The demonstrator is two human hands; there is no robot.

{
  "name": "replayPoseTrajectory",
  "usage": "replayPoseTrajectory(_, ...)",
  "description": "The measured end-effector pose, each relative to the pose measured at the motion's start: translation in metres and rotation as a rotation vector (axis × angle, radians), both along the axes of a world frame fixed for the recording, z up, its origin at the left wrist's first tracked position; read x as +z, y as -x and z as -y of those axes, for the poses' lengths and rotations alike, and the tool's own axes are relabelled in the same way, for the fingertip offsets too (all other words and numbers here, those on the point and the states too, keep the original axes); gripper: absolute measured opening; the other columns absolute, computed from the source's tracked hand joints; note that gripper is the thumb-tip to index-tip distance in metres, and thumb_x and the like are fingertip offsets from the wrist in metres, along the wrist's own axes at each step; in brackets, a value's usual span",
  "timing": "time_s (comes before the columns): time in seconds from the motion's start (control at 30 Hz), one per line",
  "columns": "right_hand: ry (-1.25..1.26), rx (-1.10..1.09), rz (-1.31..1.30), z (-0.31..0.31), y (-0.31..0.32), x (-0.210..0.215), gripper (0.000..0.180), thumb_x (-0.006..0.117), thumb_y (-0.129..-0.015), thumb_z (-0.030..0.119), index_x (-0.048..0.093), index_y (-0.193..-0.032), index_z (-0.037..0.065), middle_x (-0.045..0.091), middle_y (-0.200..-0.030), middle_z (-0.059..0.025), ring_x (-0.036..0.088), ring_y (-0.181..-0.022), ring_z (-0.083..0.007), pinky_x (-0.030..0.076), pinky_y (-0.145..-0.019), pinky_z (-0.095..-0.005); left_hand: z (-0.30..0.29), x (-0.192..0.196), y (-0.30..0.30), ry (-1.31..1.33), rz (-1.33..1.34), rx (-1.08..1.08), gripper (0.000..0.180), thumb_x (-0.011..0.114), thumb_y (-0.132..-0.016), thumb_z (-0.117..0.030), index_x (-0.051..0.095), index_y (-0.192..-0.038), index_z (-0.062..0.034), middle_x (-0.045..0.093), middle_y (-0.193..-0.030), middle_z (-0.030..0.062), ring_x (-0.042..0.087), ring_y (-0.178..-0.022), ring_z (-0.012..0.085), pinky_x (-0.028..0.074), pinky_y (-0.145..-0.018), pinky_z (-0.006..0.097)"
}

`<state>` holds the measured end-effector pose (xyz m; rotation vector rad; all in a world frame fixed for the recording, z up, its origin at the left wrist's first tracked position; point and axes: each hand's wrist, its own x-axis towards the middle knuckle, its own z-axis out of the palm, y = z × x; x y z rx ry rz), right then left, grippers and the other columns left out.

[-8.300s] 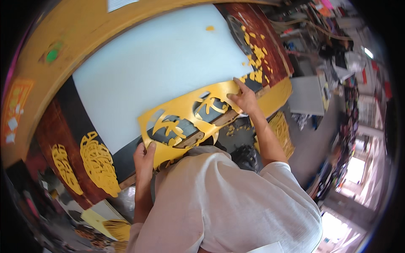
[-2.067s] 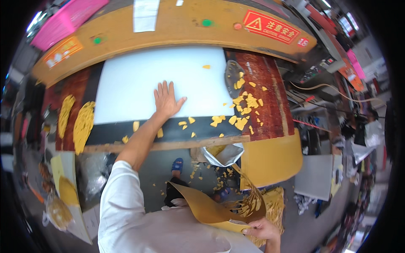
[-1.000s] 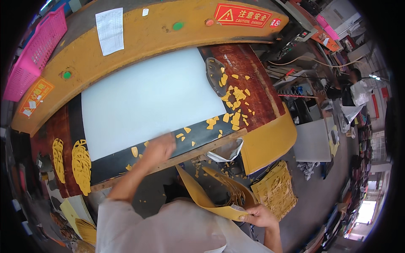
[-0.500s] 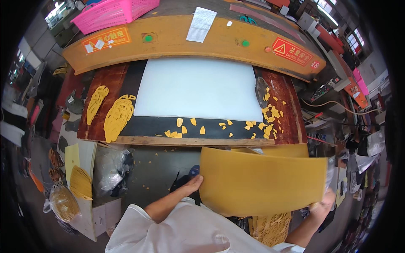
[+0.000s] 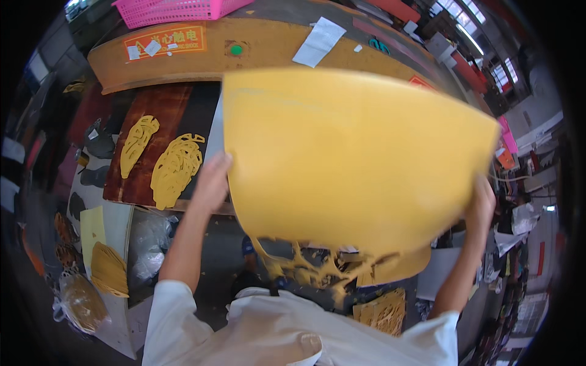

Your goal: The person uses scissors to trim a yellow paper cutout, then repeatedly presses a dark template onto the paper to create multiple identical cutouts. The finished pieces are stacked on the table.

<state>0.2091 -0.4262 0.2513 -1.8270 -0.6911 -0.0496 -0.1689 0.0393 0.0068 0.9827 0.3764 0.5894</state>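
Observation:
A large yellow sheet (image 5: 354,165) is held up in front of me, spread between both hands. My left hand (image 5: 213,183) grips its left edge, thumb on the near face. On the right edge my right hand (image 5: 481,201) holds it, somewhat blurred. The sheet's lower end is cut through with holes and hangs in ragged strips (image 5: 329,265). Behind it, most of the white board (image 5: 215,131) on the machine bed is hidden. Left of the board lie two piles of yellow cut shapes, a narrow one (image 5: 139,146) and a wider one (image 5: 177,171).
An orange machine beam (image 5: 268,46) with a green button (image 5: 236,50) spans the back. On top sits a pink basket (image 5: 171,11). At the left, a side table (image 5: 116,213) bears yellow pieces (image 5: 110,268) and a filled plastic bag (image 5: 82,302). Yellow scrap (image 5: 381,311) is stacked below me.
Both hands have raised the yellow sheet from near my body up and forward over the machine bed. It now covers most of the white board, and its cut-out lower end has come into view.

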Motion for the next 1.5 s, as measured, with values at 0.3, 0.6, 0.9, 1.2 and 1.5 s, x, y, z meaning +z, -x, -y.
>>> replayPoseTrajectory(0.3, 0.255, -0.012, -0.642, -0.13, -0.046, -0.271, 0.042, 0.071, -0.1, 0.012, 0.065, -0.139, -0.003, 0.074, -0.125, -0.0141, 0.071, -0.114, -0.0241, 0.058, -0.095, -0.0388, 0.002, -0.11, -0.001, 0.041, -0.395, 0.029, 0.034, 0.062, -0.11, -0.024, 0.071, -0.128, 0.0034, 0.075, -0.107, 0.0059, 0.07, -0.093, 0.0133, 0.057, -0.081, 0.031)
replayPoseTrajectory(0.6, 0.202, 0.016, -0.793, -0.179, -0.082, -0.264, 0.028, 0.072, -0.1, 0.01, 0.072, -0.122, -0.007, 0.078, -0.114, -0.0157, 0.077, -0.094, -0.0239, 0.062, -0.086, -0.0371, -0.096, -0.107, -0.013, 0.054, -0.568, 0.198, 0.036, 0.059, -0.112, -0.03, 0.072, -0.117, 0.0034, 0.075, -0.102, 0.0072, 0.068, -0.086, 0.0146, 0.055, -0.078, 0.032)
replayPoseTrajectory(0.9, 0.519, -0.204, -0.22, -0.267, -0.18, -0.315, 0.037, 0.079, -0.094, 0.024, 0.077, -0.118, -0.004, 0.079, -0.109, -0.0197, 0.077, -0.095, -0.0329, 0.061, -0.089, -0.0436, -0.188, -0.103, -0.113, -0.829, -0.879, 0.353, 0.037, 0.065, -0.105, -0.028, 0.066, -0.123, 0.0049, 0.072, -0.116, 0.0211, 0.067, -0.104, 0.0289, 0.053, -0.094, 0.043)
replayPoseTrajectory(1.2, 0.972, -0.379, -0.404, -0.18, -0.219, -0.311, 0.11, 0.081, -0.078, 0.064, 0.038, -0.167, 0.014, 0.048, -0.155, -0.036, 0.05, -0.143, -0.0476, 0.043, -0.119, -0.048, -0.064, -0.128, -0.141, -1.598, -1.07, 0.145, 0.058, 0.057, -0.105, -0.036, 0.054, -0.156, -0.0094, 0.039, -0.169, 0.0214, 0.027, -0.16, 0.0445, 0.015, -0.13, 0.061)
replayPoseTrajectory(1.5, 0.729, -0.372, -0.209, -0.188, -0.238, -0.319, 0.084, 0.084, -0.075, 0.049, 0.064, -0.151, 0.018, 0.046, -0.161, -0.0206, 0.053, -0.14, -0.0445, 0.047, -0.117, -0.0469, -0.071, -0.125, -0.142, -1.696, -1.034, 0.14, 0.053, 0.052, -0.108, -0.033, 0.054, -0.155, -0.0082, 0.04, -0.168, 0.0207, 0.031, -0.158, 0.045, 0.02, -0.127, 0.062)
